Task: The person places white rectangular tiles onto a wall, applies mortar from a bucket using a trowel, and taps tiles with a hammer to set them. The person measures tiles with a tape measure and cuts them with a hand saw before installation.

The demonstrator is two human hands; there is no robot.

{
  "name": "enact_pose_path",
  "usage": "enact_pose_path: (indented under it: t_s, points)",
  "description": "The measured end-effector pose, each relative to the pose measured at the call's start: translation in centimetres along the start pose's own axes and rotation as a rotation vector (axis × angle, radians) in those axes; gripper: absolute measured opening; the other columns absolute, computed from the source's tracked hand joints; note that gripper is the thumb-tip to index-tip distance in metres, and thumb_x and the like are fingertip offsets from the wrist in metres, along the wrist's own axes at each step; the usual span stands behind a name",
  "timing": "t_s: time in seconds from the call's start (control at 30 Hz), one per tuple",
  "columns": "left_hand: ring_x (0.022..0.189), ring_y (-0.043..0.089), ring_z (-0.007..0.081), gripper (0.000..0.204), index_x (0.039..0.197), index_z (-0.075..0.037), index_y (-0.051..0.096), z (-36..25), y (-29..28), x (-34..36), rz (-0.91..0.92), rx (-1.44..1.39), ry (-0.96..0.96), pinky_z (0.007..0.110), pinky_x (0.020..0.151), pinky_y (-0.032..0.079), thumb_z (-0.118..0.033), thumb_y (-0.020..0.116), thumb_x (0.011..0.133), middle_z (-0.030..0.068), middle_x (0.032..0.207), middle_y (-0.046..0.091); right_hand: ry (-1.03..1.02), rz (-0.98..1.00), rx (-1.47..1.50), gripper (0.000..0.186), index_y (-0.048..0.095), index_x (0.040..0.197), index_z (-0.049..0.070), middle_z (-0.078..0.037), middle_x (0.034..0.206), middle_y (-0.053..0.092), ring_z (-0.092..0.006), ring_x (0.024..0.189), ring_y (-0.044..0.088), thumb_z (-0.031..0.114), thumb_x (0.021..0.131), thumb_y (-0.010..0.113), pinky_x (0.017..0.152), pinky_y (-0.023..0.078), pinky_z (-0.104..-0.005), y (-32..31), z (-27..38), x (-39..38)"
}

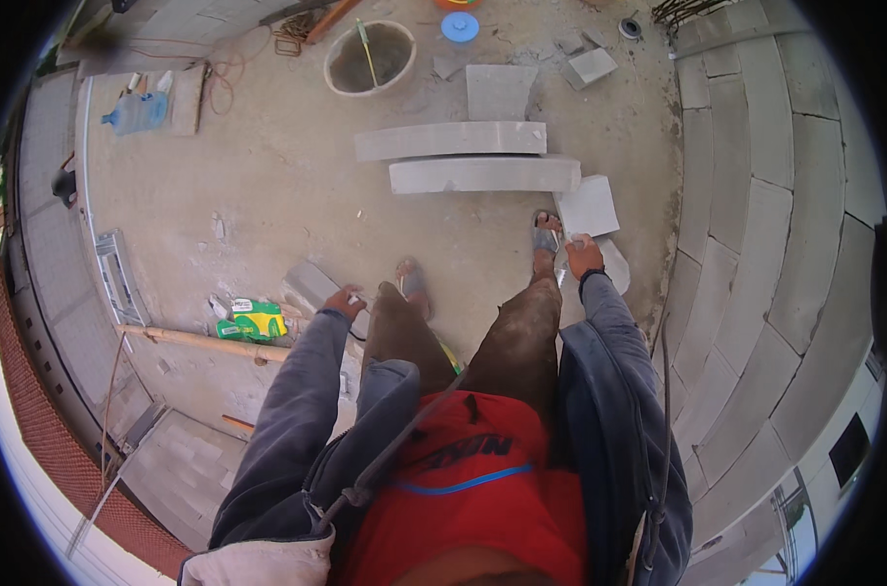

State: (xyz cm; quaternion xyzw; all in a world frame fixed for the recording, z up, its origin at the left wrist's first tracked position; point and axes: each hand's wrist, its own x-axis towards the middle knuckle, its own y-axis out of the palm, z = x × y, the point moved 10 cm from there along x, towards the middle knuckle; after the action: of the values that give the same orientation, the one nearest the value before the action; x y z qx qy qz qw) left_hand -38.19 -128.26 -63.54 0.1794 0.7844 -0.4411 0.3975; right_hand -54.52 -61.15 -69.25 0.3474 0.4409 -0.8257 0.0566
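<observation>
My left hand (344,302) hangs beside my left knee with its fingers curled. A small pale bit shows at its fingertips, too small to name. Just beyond it, a grey block (312,281) lies on the floor. My right hand (585,255) is low beside my right shin, its fingers also closed. Something whitish shows at those fingers, and I cannot make out what it is. Close ahead of that hand lies a pale block piece (589,205). Another pale piece (614,266) is partly hidden behind the hand. Neither hand touches the two long pale blocks (484,175) ahead.
A round tub (397,61) with a stick in it stands far ahead, near a blue lid (460,26). Grey block walls (756,195) rise on the right. At left are a green-yellow bag (253,320), a wooden pole (204,342) and a blue water bottle (139,113).
</observation>
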Motion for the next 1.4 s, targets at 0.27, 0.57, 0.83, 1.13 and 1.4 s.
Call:
enact_pose_path:
  t_s: [0.27,0.57,0.83,1.13,1.4]
  points:
    - [0.083,0.069,0.0234,0.078,0.161,-0.014,0.038,-6.6,0.7,31.5,0.160,-0.697,-0.297,0.041,0.061,0.053,-0.035,0.074,0.095,0.0082,0.098,0.063,0.318,-0.483,0.026,0.112,0.046,0.159,0.003,-0.033,0.151,0.056,-0.0476,0.141,0.055,0.083,0.083,0.069,0.118,0.044,-0.0531,3.5,-3.3,22.3]
    - [0.083,0.070,0.0194,0.080,0.159,-0.016,0.030,-5.0,4.1,34.4,-0.145,-0.812,-0.268,0.038,0.064,0.054,-0.026,0.077,0.095,0.0058,0.103,0.066,0.264,-0.653,0.431,0.113,0.044,0.150,-0.013,-0.030,0.151,0.047,-0.0445,0.136,0.053,0.057,0.074,0.091,0.118,0.044,-0.0519,12.6,-1.7,22.3]
    - [0.082,0.068,0.0213,0.072,0.152,-0.019,0.026,5.0,14.6,29.0,-0.114,-1.096,-0.317,0.037,0.064,0.055,-0.014,0.071,0.096,0.0066,0.103,0.064,-0.073,-0.605,0.813,0.094,0.039,0.145,-0.015,-0.026,0.137,0.050,-0.0369,0.134,0.051,0.032,0.084,0.092,0.114,0.044,-0.0462,18.6,-4.8,16.2]
    - [0.079,0.062,0.0136,0.046,0.142,-0.014,0.058,9.2,12.0,31.3,-0.070,-0.981,-0.156,0.028,0.062,0.048,-0.011,0.062,0.097,-0.0011,0.089,0.057,-0.163,-0.592,0.733,0.092,0.035,0.149,-0.012,-0.028,0.142,0.044,-0.0393,0.136,0.047,0.029,0.086,0.089,0.118,0.037,-0.0494,21.5,-4.6,9.8]
    - [0.074,0.066,0.0117,0.051,0.146,-0.019,0.055,11.7,15.2,28.8,-0.191,-0.893,-0.136,0.028,0.057,0.052,-0.019,0.063,0.096,-0.0017,0.094,0.063,-0.225,-0.578,0.768,0.082,0.038,0.147,-0.011,-0.027,0.141,0.046,-0.0394,0.136,0.046,0.027,0.092,0.086,0.115,0.039,-0.0498,26.4,-8.0,8.7]
